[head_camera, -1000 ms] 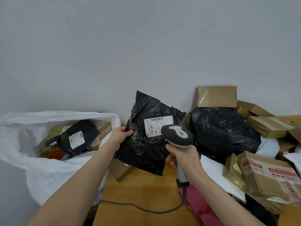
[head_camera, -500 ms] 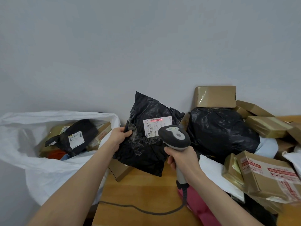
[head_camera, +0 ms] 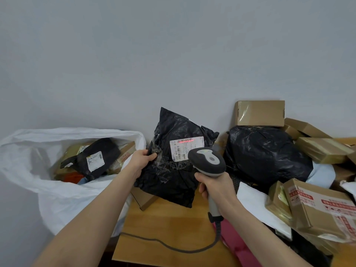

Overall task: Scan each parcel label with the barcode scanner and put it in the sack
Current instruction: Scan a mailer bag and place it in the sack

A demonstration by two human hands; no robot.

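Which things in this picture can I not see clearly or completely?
All in the head view:
- Small print on the label of the black parcel: too small to read.
- Trigger of the scanner: covered by the right hand.
- Deeper contents of the sack: hidden by its wall and the top parcels.
- End of the cable: lost beside the sack.
- Printed cardboard box: cut by the right edge.

1. Beyond the grip I see a plain, pale grey wall (head_camera: 173,51) filling the upper view.
2. Below the grip is a light wooden table (head_camera: 165,226), its near edge toward me.
3. The light is soft and even.
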